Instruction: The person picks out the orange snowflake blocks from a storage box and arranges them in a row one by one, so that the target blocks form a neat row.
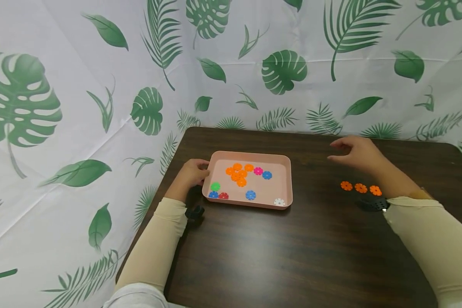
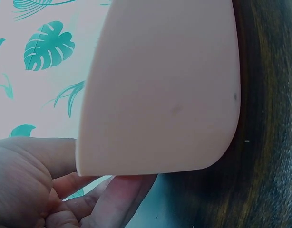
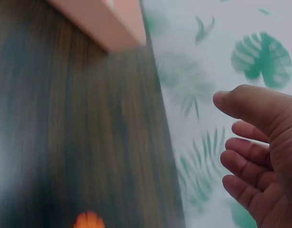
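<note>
A shallow pink tray [image 1: 250, 203] lies on the dark table, holding several notched plastic discs. Orange discs [image 1: 241, 182] cluster around its middle; pink, blue, green, red and white ones lie apart from them. My left hand [image 1: 192, 173] grips the tray's left side, and the left wrist view shows the thumb at the rim and the fingers [image 2: 120, 197] against the outer wall. Over the table's right part, my right hand [image 1: 356, 154] hovers with nothing in it, thumb and fingers apart and loosely bent. Three orange discs [image 1: 360, 188] lie in a row near that wrist.
Brown table [image 1: 254, 252] with a wood-grain top. White cloth [image 1: 231, 94] printed with green leaves hangs along its back and left sides. A dark band [image 1: 194, 212] is on the left wrist, another dark device [image 1: 371, 204] on the right.
</note>
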{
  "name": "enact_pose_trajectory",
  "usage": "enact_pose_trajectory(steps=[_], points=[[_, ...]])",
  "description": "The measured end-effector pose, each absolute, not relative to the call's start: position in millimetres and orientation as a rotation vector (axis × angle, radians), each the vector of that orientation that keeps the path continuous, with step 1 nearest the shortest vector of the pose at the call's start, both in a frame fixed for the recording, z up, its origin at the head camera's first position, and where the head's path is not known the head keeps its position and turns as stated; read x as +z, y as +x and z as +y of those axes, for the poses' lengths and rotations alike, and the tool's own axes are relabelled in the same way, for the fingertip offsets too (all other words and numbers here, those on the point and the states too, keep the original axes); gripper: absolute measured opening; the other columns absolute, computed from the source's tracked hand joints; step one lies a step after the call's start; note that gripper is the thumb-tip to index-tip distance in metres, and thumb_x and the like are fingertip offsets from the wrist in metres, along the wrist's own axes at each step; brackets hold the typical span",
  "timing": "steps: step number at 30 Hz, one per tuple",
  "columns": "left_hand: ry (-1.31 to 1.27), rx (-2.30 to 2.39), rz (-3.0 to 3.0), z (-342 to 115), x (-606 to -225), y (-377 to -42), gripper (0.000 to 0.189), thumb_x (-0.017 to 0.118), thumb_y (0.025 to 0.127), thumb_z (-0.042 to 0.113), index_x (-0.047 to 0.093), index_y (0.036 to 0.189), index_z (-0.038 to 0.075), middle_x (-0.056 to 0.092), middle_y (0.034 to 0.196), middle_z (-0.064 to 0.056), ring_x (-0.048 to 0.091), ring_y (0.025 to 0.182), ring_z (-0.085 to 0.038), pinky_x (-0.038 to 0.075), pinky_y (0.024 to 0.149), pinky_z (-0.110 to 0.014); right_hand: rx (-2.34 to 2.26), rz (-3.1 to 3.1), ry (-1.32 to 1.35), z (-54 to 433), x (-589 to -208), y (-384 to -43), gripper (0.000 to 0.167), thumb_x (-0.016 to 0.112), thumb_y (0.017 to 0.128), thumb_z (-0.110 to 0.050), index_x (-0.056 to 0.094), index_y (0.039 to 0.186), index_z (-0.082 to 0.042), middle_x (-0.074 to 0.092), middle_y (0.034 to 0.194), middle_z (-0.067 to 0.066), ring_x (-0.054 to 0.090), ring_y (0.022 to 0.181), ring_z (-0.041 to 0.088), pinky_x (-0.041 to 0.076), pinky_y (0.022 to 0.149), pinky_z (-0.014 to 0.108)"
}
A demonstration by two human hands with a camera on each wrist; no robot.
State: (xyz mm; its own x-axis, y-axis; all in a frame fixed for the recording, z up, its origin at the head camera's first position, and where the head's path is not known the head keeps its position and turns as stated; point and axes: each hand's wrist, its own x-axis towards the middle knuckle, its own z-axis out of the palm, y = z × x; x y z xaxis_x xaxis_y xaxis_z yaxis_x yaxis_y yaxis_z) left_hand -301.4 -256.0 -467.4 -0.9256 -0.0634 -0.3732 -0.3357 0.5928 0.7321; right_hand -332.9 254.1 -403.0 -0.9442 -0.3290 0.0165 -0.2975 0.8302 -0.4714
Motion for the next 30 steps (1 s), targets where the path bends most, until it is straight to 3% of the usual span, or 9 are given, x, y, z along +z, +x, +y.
enact_pose_trajectory(steps=[11, 17, 23, 30], points=[[-0.344, 1.249, 2.515, -252.1, -467.8, -301.6, 0.045, 0.066, 0.101, 0.015, 0.06, 0.145, 0.012, 0.064, 0.122, -0.017, 0.07, 0.099, -0.03, 0.064, 0.081, -0.042, -0.86, 2.888, -0.695, 154.9, -407.6, -351.2, 0.048, 0.084, 0.088, -0.026, 0.07, 0.126, -0.002, 0.068, 0.123, 0.019, 0.063, 0.113, 0.035, 0.054, 0.097, 0.056], [-0.348, 1.236, 2.532, -252.1, -466.8, -299.9, 0.045, 0.066, 0.101, 0.015, 0.06, 0.145, 0.012, 0.064, 0.122, -0.017, 0.07, 0.098, -0.03, 0.064, 0.081, -0.042, -0.911, 2.813, -0.737, 111.4, -417.1, -351.1, 0.047, 0.085, 0.087, -0.028, 0.071, 0.125, -0.002, 0.068, 0.121, 0.015, 0.063, 0.113, 0.034, 0.054, 0.1, 0.052], [-0.301, 1.272, 2.537, -250.8, -470.0, -299.0, 0.044, 0.065, 0.1, 0.014, 0.061, 0.144, 0.01, 0.065, 0.117, -0.018, 0.07, 0.093, -0.03, 0.064, 0.079, -0.041, -0.947, 2.737, -0.815, 76.1, -431.7, -349.2, 0.043, 0.085, 0.086, -0.025, 0.073, 0.121, -0.004, 0.068, 0.115, 0.015, 0.061, 0.103, 0.03, 0.057, 0.093, 0.044], [-0.304, 1.253, 2.558, -248.7, -471.2, -300.3, 0.044, 0.068, 0.099, 0.015, 0.062, 0.143, 0.011, 0.065, 0.118, -0.017, 0.07, 0.096, -0.029, 0.064, 0.079, -0.041, -0.9, 2.675, -0.927, 43.0, -442.2, -349.5, 0.043, 0.087, 0.084, -0.022, 0.074, 0.119, -0.001, 0.069, 0.113, 0.014, 0.064, 0.104, 0.031, 0.057, 0.093, 0.044]])
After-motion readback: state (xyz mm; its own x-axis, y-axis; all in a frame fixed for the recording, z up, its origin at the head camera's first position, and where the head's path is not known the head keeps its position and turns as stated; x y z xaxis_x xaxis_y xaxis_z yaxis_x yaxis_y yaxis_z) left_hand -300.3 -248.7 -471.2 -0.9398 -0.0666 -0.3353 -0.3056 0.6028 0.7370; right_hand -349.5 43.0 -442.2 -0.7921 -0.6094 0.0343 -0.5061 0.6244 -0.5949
